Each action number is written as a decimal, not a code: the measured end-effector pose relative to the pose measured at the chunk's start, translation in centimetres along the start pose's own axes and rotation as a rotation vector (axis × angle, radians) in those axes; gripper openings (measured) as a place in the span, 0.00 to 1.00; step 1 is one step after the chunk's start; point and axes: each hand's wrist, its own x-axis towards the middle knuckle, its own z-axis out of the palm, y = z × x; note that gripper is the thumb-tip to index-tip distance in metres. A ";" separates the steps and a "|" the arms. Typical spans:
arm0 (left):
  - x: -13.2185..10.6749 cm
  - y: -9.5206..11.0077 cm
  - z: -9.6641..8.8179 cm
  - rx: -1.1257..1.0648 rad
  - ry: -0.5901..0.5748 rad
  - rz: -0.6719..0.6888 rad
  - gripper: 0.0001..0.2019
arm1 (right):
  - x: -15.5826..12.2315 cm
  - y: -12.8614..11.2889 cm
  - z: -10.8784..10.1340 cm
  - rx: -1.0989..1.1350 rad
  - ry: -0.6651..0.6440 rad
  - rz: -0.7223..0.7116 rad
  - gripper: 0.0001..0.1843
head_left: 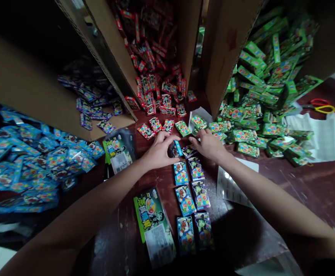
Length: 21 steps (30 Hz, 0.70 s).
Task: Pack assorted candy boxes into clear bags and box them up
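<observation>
**Head view.** Print on the packets is too small to read, the cartons (225, 50) are cut off at the top, and the palms hide whatever lies beneath them. The left hand (158, 150) and right hand (209, 145) are half-curled. Their fingertips meet on a blue packet (179, 147) and a purple packet (189, 151) lying between them; whether either is gripped cannot be told. Both packets head a double row of packets (185, 199) on the counter (299, 184), running towards the wearer between the forearms.

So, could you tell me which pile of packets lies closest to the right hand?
The green pile, spilling from the rightmost carton beside the right hand; the red, purple and blue piles lie farther left.
</observation>
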 end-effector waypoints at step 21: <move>-1.7 2.8 -1.7 0.352 -0.082 -0.154 0.14 | 1.0 -1.0 -0.3 -0.287 -0.153 -0.169 0.33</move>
